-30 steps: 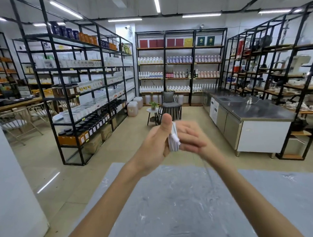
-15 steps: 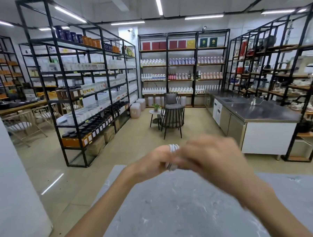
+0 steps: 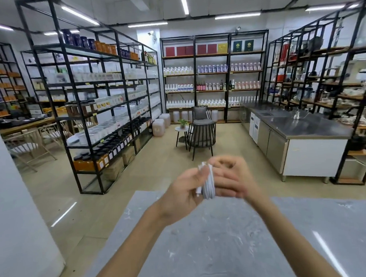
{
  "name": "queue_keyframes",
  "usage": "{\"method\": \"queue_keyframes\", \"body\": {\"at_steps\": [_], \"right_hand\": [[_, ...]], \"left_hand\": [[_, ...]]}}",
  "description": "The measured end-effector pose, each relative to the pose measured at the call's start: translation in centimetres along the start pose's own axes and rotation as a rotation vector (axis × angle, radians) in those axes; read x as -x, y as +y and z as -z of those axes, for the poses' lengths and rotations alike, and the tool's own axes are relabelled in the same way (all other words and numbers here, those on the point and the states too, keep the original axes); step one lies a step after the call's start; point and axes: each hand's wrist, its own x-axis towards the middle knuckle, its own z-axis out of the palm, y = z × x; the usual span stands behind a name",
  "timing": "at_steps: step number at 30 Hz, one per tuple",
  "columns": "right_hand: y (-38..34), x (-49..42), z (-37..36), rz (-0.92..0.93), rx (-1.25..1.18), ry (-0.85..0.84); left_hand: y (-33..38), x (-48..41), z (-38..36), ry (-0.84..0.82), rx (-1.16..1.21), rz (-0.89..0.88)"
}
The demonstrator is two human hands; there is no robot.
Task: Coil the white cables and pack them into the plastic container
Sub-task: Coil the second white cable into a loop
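A white cable (image 3: 208,184), wound into a tight bundle of several loops, is held up in front of me above the far edge of the grey table (image 3: 215,242). My left hand (image 3: 182,196) grips the bundle from the left, thumb side up. My right hand (image 3: 229,177) closes around it from the right, fingers curled and slightly blurred. A short white end sticks out at the bundle's lower left. No plastic container is in view.
Beyond the table lies tan floor. Tall black shelving (image 3: 95,104) with jars and bottles stands at left, a dark chair (image 3: 202,135) and small side table sit ahead, and a steel-topped counter (image 3: 300,130) stands at right.
Both hands dropped lower in view, then rose a little. My right hand circled around the bundle and now sits behind and right of it. The coil looks thicker.
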Motion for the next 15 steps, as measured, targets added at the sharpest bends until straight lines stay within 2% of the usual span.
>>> {"method": "queue_keyframes", "body": {"at_steps": [1,4,7,8,11,13,15], "right_hand": [[1.0,1.5,-1.1,-0.062,0.011,-0.016],[2.7,6.2,-4.0,-0.095,0.274,-0.079],[2.3,9.1,-5.3,0.007,0.679,-0.267],[1.7,9.4,-5.0,0.049,0.803,-0.282],[-1.4,9.3,-2.9,0.313,0.963,-0.153],[-2.6,8.9,-1.0,0.418,0.878,-0.039],[-2.3,8.8,0.4,0.419,0.666,-0.011]], "left_hand": [[0.2,0.1,0.8,0.078,-0.017,0.013],[-0.5,0.5,3.0,0.258,-0.058,0.071],[-1.9,0.9,4.0,0.450,-0.114,0.102],[-2.3,1.0,4.0,0.487,-0.139,0.134],[-3.4,1.9,3.0,0.401,-0.248,0.279],[-3.8,2.6,1.4,0.270,-0.305,0.294],[-4.0,3.0,-0.2,0.167,-0.301,0.224]]}}
